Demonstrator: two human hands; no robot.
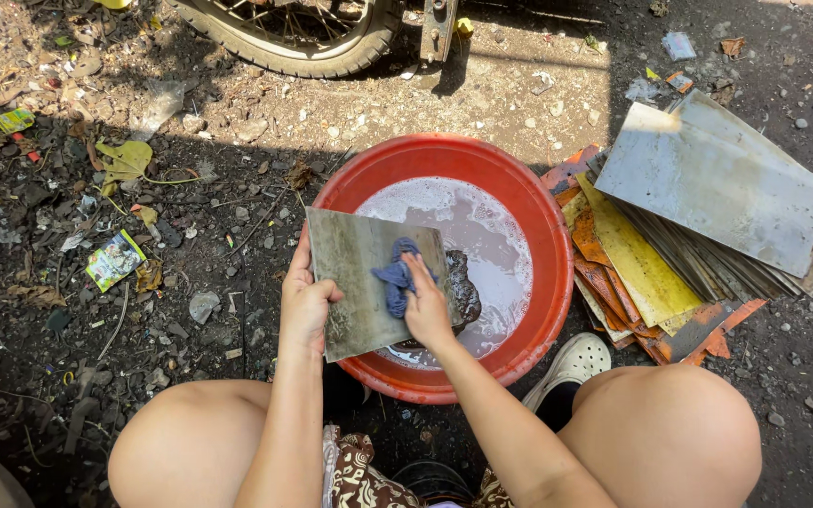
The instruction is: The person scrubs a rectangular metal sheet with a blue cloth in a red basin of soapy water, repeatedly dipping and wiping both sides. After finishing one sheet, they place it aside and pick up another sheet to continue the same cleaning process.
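Metal sheet [355, 282] being held tilted over red basin [538, 226] of soapy water; left hand [305, 306] gripping sheet's left edge, right hand [425, 310] pressing blue cloth [397, 277] against it; stacked sheets [708, 188] lying beside basin on right

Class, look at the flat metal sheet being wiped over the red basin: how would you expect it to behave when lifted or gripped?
The metal sheet probably stays stiff: the left hand holds only one edge, yet it lies flat without sagging. It likely feels slippery, since the right hand presses a blue cloth on it above soapy water in the red basin. Being thin, its edges may be sharp.
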